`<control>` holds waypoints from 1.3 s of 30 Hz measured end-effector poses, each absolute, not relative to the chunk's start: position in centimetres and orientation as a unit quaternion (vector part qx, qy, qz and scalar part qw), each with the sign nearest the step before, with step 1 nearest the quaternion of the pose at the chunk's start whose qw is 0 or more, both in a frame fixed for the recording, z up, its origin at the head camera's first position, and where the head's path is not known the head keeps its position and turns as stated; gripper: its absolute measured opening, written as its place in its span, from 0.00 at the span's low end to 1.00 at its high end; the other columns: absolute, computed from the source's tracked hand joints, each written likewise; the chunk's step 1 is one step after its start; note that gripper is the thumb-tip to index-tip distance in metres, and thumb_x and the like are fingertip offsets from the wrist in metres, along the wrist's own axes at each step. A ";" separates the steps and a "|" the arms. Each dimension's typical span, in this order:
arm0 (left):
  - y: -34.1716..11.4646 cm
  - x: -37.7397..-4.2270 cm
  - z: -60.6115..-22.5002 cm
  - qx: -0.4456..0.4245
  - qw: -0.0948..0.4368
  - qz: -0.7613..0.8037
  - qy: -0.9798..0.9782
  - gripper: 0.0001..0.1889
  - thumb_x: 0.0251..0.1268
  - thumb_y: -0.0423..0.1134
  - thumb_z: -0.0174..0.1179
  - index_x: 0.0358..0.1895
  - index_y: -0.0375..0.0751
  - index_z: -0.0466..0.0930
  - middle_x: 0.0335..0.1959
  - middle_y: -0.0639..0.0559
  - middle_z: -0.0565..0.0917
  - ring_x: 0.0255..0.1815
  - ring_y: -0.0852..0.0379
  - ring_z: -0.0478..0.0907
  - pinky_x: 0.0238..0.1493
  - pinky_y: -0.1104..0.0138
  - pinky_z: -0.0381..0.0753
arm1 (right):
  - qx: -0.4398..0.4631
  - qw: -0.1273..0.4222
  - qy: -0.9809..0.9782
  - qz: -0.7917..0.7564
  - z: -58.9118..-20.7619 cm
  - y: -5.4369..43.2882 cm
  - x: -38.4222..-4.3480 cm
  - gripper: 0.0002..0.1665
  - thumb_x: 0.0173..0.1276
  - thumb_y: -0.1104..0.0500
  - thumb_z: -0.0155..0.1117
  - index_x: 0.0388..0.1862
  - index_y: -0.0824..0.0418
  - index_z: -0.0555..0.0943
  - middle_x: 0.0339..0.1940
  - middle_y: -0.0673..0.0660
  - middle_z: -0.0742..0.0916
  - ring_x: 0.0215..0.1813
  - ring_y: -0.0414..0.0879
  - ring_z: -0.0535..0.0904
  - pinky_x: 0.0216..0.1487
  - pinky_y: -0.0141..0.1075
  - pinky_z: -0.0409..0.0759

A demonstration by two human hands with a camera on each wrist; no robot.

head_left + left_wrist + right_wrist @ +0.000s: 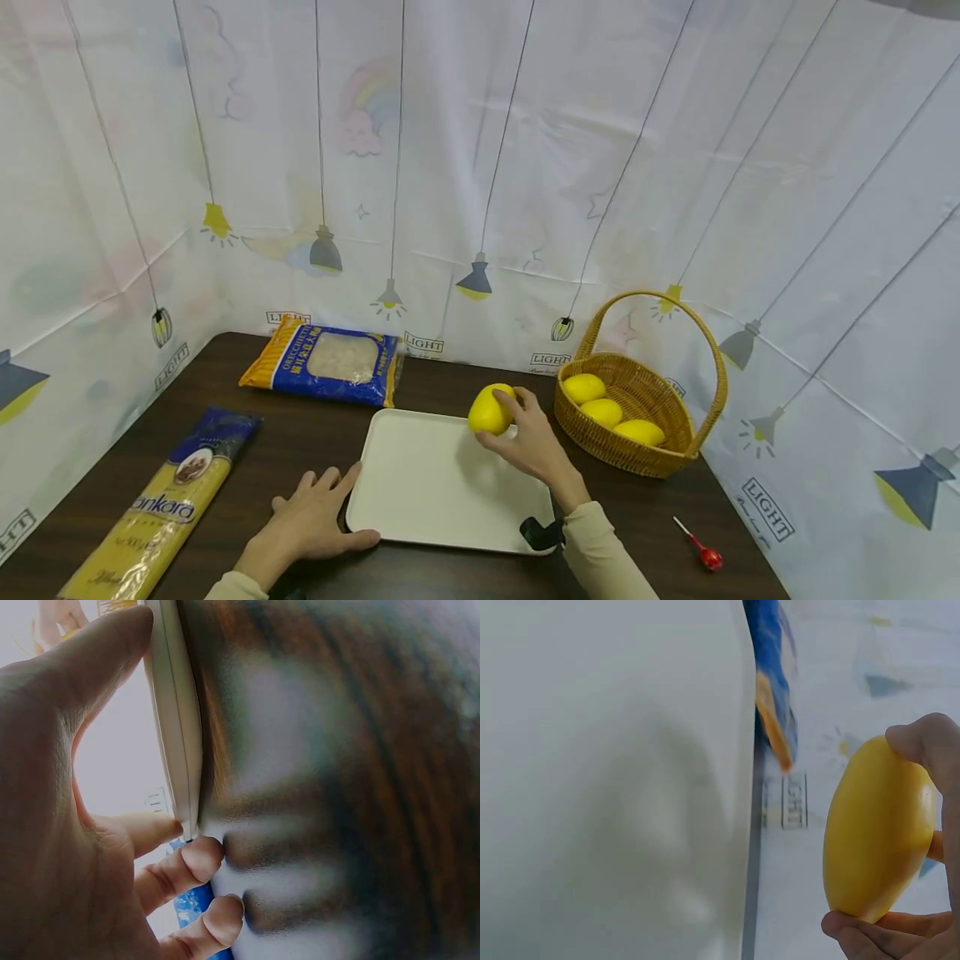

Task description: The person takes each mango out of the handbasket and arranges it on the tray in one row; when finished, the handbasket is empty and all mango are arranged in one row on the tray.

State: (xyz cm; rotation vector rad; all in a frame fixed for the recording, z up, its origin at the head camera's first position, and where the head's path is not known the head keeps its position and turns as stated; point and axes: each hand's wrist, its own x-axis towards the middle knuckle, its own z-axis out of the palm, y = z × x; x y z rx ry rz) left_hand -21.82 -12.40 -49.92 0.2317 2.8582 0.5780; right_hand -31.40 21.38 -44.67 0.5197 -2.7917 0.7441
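Observation:
My right hand (534, 442) pinches a smooth yellow mango (490, 409) between thumb and fingers, above the far right part of a white tray (427, 483). In the right wrist view the mango (877, 829) appears long and oval, with fingertips at both ends. My left hand (311, 515) rests at the tray's left edge, fingers spread and thumb by the near left corner. The left wrist view has that hand's fingertips on the dark table beside the tray rim (174, 712). Right of the tray, a wicker basket (622, 450) holds three similar yellow mangoes (602, 412).
A blue and orange pasta bag (330, 362) lies behind the tray. A long yellow pasta pack (161, 508) lies at the left. A red lollipop (708, 557) is on the dark table (645, 517) at the right. A patterned white curtain (450, 167) surrounds the table.

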 end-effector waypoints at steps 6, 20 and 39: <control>-12.3 -21.7 -49.8 0.077 0.107 0.197 0.972 0.61 0.41 0.82 0.62 0.80 0.54 0.58 0.68 0.44 0.72 0.65 0.37 0.68 0.47 0.22 0.64 | 0.201 0.077 -0.940 0.266 -45.3 18.2 -30.7 0.44 0.60 0.35 0.70 0.73 0.48 0.72 0.76 0.67 0.67 0.68 0.66 0.73 0.63 0.61 0.77; -12.4 -21.8 -49.9 0.078 0.105 0.191 0.973 0.61 0.41 0.82 0.62 0.79 0.53 0.59 0.67 0.44 0.74 0.63 0.37 0.69 0.46 0.23 0.66 | 0.254 0.027 -0.936 0.242 -46.9 12.7 -30.4 0.45 0.60 0.33 0.68 0.73 0.47 0.71 0.76 0.65 0.67 0.68 0.62 0.74 0.64 0.59 0.77; -12.3 -21.6 -49.7 0.076 0.101 0.196 0.972 0.60 0.42 0.81 0.63 0.78 0.52 0.61 0.66 0.44 0.74 0.63 0.36 0.70 0.46 0.22 0.66 | 0.332 0.014 -0.930 0.157 -47.5 8.5 -30.6 0.45 0.62 0.34 0.69 0.75 0.45 0.68 0.76 0.63 0.67 0.61 0.54 0.80 0.58 0.42 0.83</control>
